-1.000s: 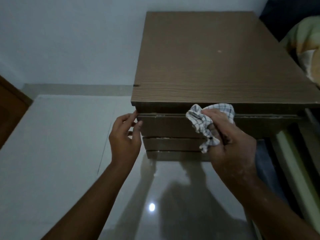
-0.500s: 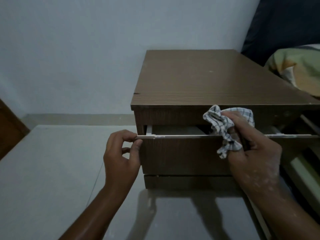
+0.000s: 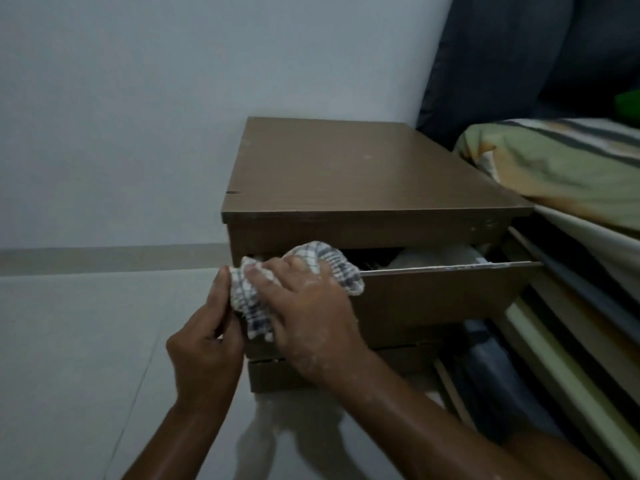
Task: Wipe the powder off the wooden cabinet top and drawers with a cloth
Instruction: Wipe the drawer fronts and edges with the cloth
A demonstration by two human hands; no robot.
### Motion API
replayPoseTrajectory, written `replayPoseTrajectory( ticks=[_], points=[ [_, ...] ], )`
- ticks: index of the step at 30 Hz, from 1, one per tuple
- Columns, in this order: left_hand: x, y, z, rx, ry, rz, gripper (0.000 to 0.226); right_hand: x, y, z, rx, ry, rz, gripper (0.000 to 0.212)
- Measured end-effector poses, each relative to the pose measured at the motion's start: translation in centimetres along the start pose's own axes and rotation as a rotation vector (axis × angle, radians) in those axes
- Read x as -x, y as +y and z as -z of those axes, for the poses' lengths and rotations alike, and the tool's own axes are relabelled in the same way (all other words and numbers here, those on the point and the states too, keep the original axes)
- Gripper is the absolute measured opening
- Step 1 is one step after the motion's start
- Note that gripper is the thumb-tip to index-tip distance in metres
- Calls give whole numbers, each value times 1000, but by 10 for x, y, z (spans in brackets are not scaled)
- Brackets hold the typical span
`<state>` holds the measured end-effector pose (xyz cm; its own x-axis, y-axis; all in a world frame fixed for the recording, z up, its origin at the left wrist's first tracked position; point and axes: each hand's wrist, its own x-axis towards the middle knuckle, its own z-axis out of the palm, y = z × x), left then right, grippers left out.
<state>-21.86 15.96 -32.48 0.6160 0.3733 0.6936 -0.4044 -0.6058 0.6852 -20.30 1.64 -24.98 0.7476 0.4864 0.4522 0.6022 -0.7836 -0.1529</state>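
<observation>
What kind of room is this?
Probably a bedroom. A bed with a striped pillow stands right beside a small wooden cabinet, like a bedside one, with its top drawer pulled open, against a plain wall.

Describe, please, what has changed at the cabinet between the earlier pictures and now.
The top drawer, closed a second ago, has been pulled out further. The right hand, still gripping the cloth, slid left along the drawer's top edge to its left corner, meeting the left hand, which stayed at that corner. The cabinet top is unchanged.
</observation>
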Motion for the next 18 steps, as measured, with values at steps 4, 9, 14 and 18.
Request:
replayPoseTrajectory(
  ticks=[4, 9, 14, 18],
  points=[
    [3, -3, -1, 33, 16, -28, 44, 5, 13, -7, -42, 128, 0, 47],
    [6, -4, -5, 6, 0, 46, 46, 27, 62, 2, -7, 239, -86, 44],
    [9, -17, -7, 14, -69, 93, 49, 59, 130, 24, 73, 354, -158, 30],
    [9, -27, -5, 30, -144, 132, 53, 81, 184, 46, 50, 391, -231, 20]
  ],
)
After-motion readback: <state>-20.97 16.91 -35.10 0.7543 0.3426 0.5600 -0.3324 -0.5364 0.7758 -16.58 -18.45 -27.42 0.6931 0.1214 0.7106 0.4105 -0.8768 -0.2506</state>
